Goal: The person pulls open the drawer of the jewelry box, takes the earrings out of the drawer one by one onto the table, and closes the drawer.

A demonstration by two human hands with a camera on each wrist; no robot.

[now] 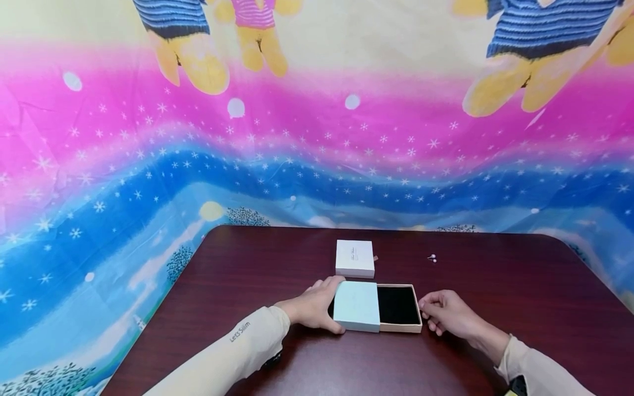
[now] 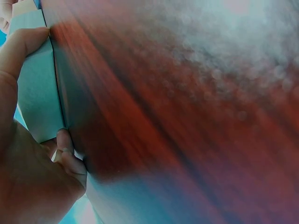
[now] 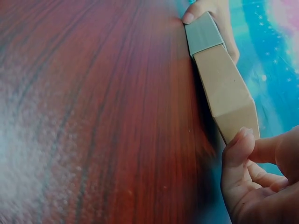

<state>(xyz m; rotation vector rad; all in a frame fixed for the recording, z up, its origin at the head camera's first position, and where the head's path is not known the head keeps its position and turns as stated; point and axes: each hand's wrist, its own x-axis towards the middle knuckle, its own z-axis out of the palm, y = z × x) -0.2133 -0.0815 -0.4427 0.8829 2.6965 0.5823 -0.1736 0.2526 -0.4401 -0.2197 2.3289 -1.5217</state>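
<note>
A pale mint sliding gift box (image 1: 355, 305) lies on the table, its tan inner drawer (image 1: 416, 329) pulled out to the right, showing a black lining. My left hand (image 1: 317, 305) grips the mint sleeve from its left end, thumb along the near side and fingers at the far side. In the left wrist view the thumb presses the sleeve's side wall (image 2: 39, 93). At the drawer's right end, my right hand (image 1: 451, 313) pinches with curled fingers. The right wrist view has the thumb and forefinger right at the drawer's end (image 3: 233, 123); what lies between them is hidden.
A white box (image 1: 354, 257) with dark lettering and a small tab on its right side stands just behind the mint one. Two small white-headed earrings (image 1: 432, 258) lie farther right on the dark red-brown table (image 1: 267, 258). A printed cloth (image 1: 317, 137) hangs behind.
</note>
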